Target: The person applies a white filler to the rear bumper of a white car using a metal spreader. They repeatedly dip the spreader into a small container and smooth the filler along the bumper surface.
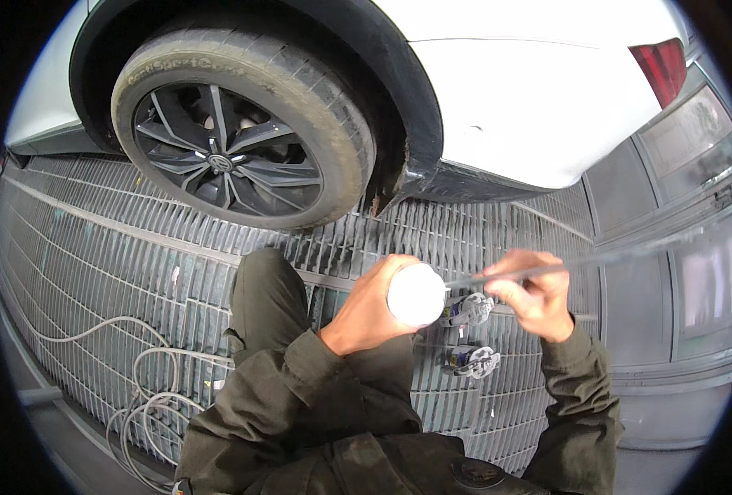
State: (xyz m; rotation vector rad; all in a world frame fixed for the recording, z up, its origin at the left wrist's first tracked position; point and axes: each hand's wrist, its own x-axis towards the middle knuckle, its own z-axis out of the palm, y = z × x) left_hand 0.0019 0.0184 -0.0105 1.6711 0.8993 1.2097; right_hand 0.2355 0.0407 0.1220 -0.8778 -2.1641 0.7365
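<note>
My left hand (372, 307) is closed round the side of a white, round-ended thing (416, 295), seen end-on; its length is hidden, so I cannot tell whether it is a can, a cup or a roll. To its right, my right hand (533, 289) pinches a thin grey strip (547, 270) between thumb and fingers. One end of the strip meets the white thing's right edge. Its other end runs past my hand to the right, see-through and blurred. Both hands are above my lap, before a white car (514, 99).
The car's wheel (226, 140) and dark arch trim (420, 124) are ahead. Below lies a metal floor grating (135, 239). A pale hose (147, 355) coils at left. Two small dark-and-whitish objects (472, 361) lie beneath my hands. Grey panels (630, 181) stand right.
</note>
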